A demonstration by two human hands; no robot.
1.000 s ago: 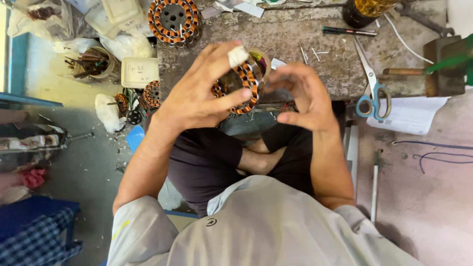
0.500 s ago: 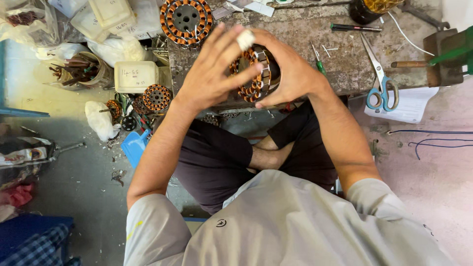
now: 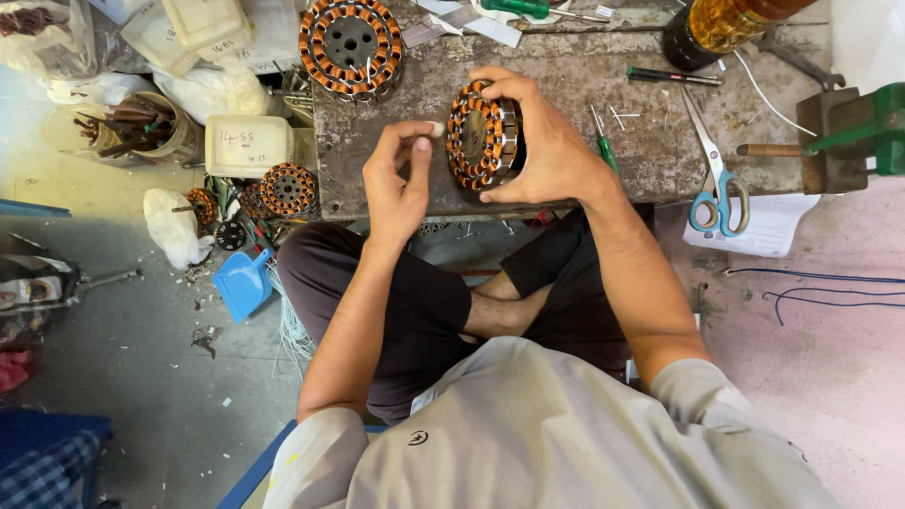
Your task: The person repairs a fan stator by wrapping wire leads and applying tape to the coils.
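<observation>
A round motor stator (image 3: 481, 137) with copper windings stands on its edge on the low worn workbench (image 3: 622, 141). My right hand (image 3: 551, 151) grips it from the right side. My left hand (image 3: 401, 179) hovers just left of the stator, thumb and forefinger pinched on a small white piece (image 3: 436, 127). I sit cross-legged in front of the bench.
A second wound stator (image 3: 351, 42) lies flat at the bench's far left. Blue-handled scissors (image 3: 715, 193), a green screwdriver (image 3: 603, 146) and a dark one (image 3: 674, 75) lie to the right. Smaller stators (image 3: 287, 188), a white box (image 3: 250, 144), bags and a blue scoop (image 3: 243, 283) clutter the floor at left.
My left hand has come off the stator and drawn back to the left, now pinching a small white piece. The right hand keeps the stator, now standing on edge on the bench.
</observation>
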